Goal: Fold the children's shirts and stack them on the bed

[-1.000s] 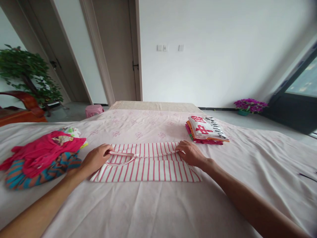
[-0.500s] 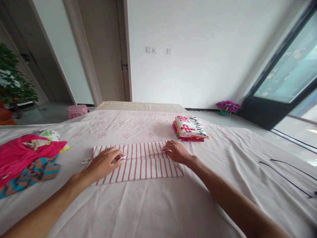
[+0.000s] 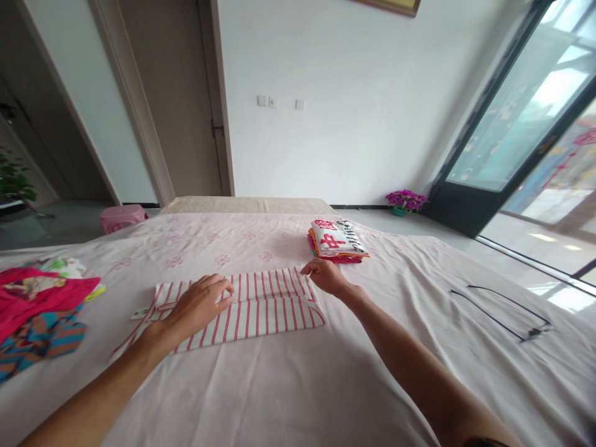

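A white garment with red stripes (image 3: 265,316) lies flat in a folded strip in front of me, a lengthwise seam of folded edges along its middle. My left hand (image 3: 201,303) rests over its left part, fingers loosely apart and gripping nothing. At the far right corner, my right hand (image 3: 325,277) pinches the cloth between thumb and fingers. A small pale tag or printed piece (image 3: 138,313) sticks out at the garment's left end, where the fabric spreads loosely towards me. Part of the left side is hidden under my left hand and forearm.
Just beyond my right hand sits a stack of folded clothes (image 3: 339,241), a white printed one on top. Rumpled clothes (image 3: 44,304) lie at the left. Eyeglasses (image 3: 505,313) rest on the pale bedsheet (image 3: 279,397) at right. A pink stool (image 3: 123,217) stands beyond.
My left hand has let go of the fold at the middle and its fingers have opened. My right hand has shifted to the garment's far right corner. The view has turned slightly right.
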Demonstrator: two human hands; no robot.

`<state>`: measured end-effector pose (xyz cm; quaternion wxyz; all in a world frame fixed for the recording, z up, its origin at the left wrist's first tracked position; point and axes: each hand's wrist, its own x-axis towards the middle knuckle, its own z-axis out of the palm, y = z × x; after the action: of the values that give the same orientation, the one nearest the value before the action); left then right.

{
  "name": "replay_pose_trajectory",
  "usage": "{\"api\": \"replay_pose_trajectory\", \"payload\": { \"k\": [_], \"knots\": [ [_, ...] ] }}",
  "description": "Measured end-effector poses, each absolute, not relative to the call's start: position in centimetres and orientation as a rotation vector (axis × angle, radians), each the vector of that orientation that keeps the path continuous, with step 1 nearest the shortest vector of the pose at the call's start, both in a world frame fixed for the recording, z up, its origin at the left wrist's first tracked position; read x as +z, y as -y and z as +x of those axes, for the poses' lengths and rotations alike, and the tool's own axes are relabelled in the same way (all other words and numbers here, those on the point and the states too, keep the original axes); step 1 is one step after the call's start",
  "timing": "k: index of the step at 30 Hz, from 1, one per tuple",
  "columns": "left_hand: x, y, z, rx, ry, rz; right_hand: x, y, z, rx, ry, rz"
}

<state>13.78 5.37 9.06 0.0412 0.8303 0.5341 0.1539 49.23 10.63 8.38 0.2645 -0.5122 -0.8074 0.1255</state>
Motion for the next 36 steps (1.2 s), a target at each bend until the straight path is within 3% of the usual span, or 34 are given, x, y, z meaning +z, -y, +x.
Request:
{"api": "replay_pose_trajectory", "payload": {
  "k": [12,19,23,28,36],
  "knots": [
    [6.5,-5.2,15.4,0.526,-1.580,2.561,8.8,-7.5,46.3,0.084,2.560,-1.291],
    [7.3,-6.5,17.6,0.704,-1.701,2.463,9.9,-8.6,43.6,0.008,2.257,-1.473],
    [5.3,-7.4,19.5,0.738,-1.698,2.547,7.7,-7.7,38.3,0.017,2.320,-1.304],
    [2.0,-7.6,19.0,0.521,-1.807,2.629,3.4,-7.5,36.0,0.078,2.333,-1.500],
    [3.1,-6.5,19.2,0.541,-1.894,2.572,3.0,-8.8,40.0,-0.032,2.298,-1.790]
  ]
}}
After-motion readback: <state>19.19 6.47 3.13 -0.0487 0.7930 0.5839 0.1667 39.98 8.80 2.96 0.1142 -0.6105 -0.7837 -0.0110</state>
